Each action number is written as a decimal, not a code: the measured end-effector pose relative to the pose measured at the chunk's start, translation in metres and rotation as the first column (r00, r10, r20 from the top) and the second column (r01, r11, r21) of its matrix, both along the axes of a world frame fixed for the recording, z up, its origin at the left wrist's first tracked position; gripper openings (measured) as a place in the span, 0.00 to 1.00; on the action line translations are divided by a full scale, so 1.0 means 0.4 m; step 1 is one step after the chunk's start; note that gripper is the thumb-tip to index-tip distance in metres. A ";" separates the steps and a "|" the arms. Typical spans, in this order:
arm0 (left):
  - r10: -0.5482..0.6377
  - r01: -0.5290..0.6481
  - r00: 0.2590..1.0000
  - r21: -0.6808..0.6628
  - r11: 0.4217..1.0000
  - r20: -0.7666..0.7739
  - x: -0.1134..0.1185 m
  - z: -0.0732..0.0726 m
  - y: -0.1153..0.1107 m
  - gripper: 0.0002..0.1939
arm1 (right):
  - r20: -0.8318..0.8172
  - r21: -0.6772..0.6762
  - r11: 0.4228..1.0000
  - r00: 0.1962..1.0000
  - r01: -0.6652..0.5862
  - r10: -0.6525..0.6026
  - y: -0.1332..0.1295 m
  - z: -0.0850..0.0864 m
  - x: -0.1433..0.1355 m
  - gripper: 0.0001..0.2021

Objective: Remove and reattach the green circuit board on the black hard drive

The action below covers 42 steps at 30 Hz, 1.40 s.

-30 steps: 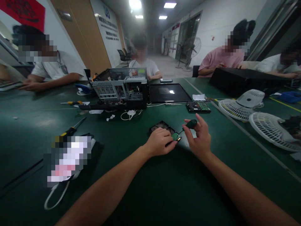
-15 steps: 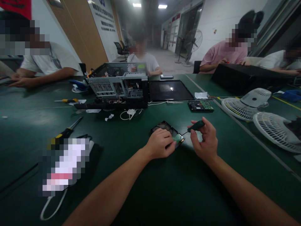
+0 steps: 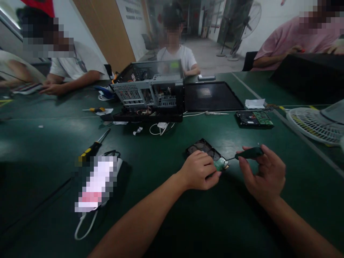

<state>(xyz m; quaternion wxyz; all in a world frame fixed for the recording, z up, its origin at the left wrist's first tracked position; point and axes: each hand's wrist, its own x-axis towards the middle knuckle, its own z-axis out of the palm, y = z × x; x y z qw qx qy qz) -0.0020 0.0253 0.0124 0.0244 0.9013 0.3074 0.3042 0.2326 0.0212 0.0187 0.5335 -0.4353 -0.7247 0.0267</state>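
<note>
A black hard drive (image 3: 203, 145) lies on the green table, a green circuit board (image 3: 219, 163) showing at its right end. My left hand (image 3: 200, 170) is closed over the near side of the drive and covers part of it. In my right hand (image 3: 264, 175) is a screwdriver (image 3: 249, 153) with a dark green handle, held between thumb and fingers. It slants nearly level, its thin shaft pointing left, and the tip is at the board's right edge. Whether the tip sits in a screw is too small to tell.
Behind the drive stands an opened computer case (image 3: 150, 95) beside a black side panel (image 3: 213, 96). A second hard drive (image 3: 254, 119) lies right, near a white fan (image 3: 319, 120). At left are a yellow-black screwdriver (image 3: 94, 147) and a lit phone (image 3: 98, 184). Several people sit around the table.
The camera has turned, so the whole scene sits further right in the picture. The screwdriver's handle is now more level, with its tip still at the board's edge. My left hand keeps its hold.
</note>
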 end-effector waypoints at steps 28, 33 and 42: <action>0.060 -0.057 0.998 0.087 0.995 -0.024 -0.001 -0.015 -0.024 0.12 | 0.091 0.096 0.912 0.908 0.400 -0.408 0.037 0.045 -0.054 0.26; 0.067 -0.064 0.997 0.085 0.994 -0.030 0.009 -0.019 -0.022 0.11 | 0.097 0.150 0.923 0.924 0.354 -0.370 0.017 0.028 -0.061 0.27; 0.146 -0.144 0.988 0.062 0.988 -0.041 0.017 -0.007 -0.037 0.09 | 0.102 0.138 0.975 0.976 0.175 -0.190 0.009 0.031 -0.038 0.28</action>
